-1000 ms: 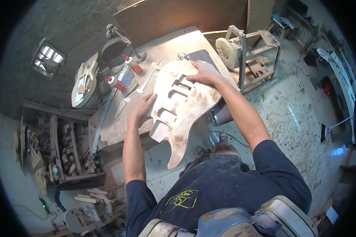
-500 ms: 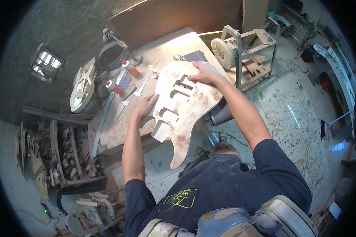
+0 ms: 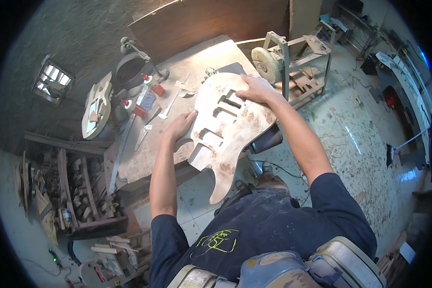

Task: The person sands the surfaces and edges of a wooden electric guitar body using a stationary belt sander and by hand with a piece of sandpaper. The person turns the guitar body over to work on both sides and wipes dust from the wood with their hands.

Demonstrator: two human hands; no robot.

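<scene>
An unfinished pale wooden guitar body [image 3: 230, 129] with several routed slots lies across the workbench [image 3: 144, 158], its lower end hanging over the near edge. My left hand [image 3: 180, 127] rests flat on the body's left edge, fingers together. My right hand [image 3: 256, 89] presses on its upper right edge, fingers spread over the wood. Neither hand wraps around the body.
Two red-capped glue bottles [image 3: 135, 109], a ruler and small wood scraps lie on the bench's left part. Another pale guitar body [image 3: 97, 108] leans at the far left. A buffing wheel on a metal stand [image 3: 268, 62] sits right of the bench. Wood racks fill the floor at left.
Both hands have stayed on the guitar body. My left hand has slid slightly along its left edge; the body itself looks unmoved apart from camera shift.
</scene>
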